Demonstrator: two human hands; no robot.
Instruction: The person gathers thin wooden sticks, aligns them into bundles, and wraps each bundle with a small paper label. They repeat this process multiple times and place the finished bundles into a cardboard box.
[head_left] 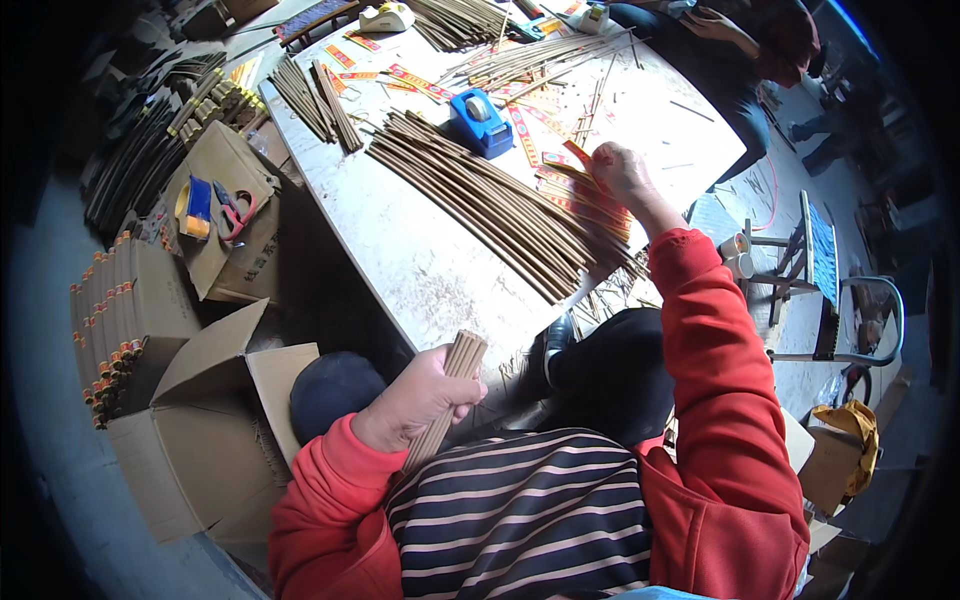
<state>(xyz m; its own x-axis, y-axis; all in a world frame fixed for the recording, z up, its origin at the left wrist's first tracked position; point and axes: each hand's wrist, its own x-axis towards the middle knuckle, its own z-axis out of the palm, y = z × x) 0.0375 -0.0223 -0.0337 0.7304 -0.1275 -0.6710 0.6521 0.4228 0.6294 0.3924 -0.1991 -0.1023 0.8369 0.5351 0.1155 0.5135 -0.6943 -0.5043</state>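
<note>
My left hand (pixel 425 395) is wrapped round a bundle of brown incense sticks (pixel 463 358), held tilted in front of my striped top, past the table's near edge. My right hand (pixel 622 172) is stretched out over the right side of the white table (pixel 450 265). Its fingers are closed on a red and yellow paper label (pixel 577 154), just above a spread of similar labels (pixel 585 205); the fingertips are partly hidden. Between my hands lies a wide fanned pile of loose brown incense sticks (pixel 480 200). A blue tape dispenser (pixel 481 125) stands behind that pile.
An open cardboard box (pixel 215 460) sits at my left, near stacked labelled bundles (pixel 108 335). Red-handled scissors (pixel 237 214) and a tape roll (pixel 195 207) lie on another carton. Across the table sits another person (pixel 725 30). A metal-framed chair (pixel 870 320) stands at right.
</note>
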